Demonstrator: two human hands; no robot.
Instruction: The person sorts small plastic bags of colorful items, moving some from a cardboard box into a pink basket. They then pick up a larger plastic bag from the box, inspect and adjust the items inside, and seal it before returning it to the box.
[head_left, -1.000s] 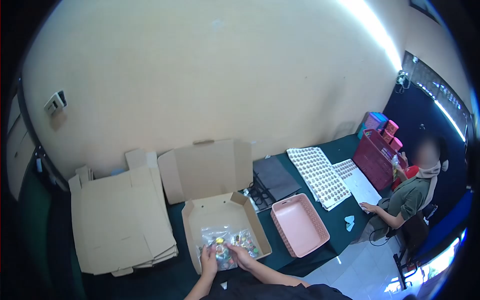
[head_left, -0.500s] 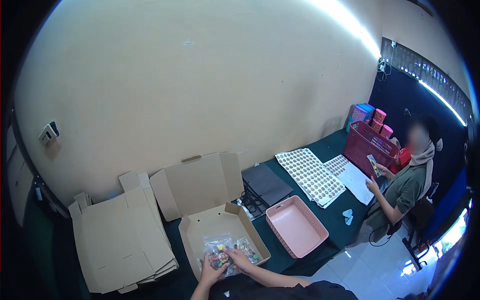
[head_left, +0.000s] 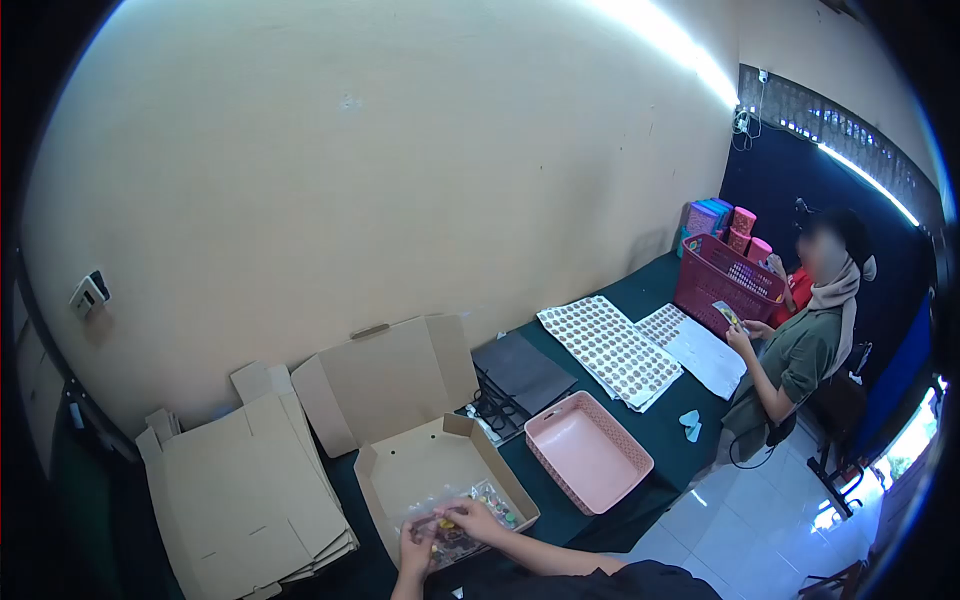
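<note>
Both of my hands are over the near end of an open cardboard box [head_left: 410, 460]. My left hand [head_left: 416, 548] grips the left side of a clear plastic bag [head_left: 455, 545] with small colourful pieces in it. At the bag's top edge my right hand [head_left: 474, 520] pinches the plastic, close to the left fingers. Another clear bag of colourful pieces [head_left: 497, 500] lies in the box, just right of my right hand.
Flat cardboard boxes [head_left: 235, 490] are stacked at left. To the right are black paper bags [head_left: 525, 370], a pink basket [head_left: 590, 455], sticker sheets [head_left: 612, 350] and a maroon basket [head_left: 725, 285]. A co-worker [head_left: 790, 350] stands at the far right holding a small packet.
My fingers have moved up to the bag's top edge, and the bag's face is now tilted. The co-worker's hands have come together at the packet. The whole view has shifted slightly.
</note>
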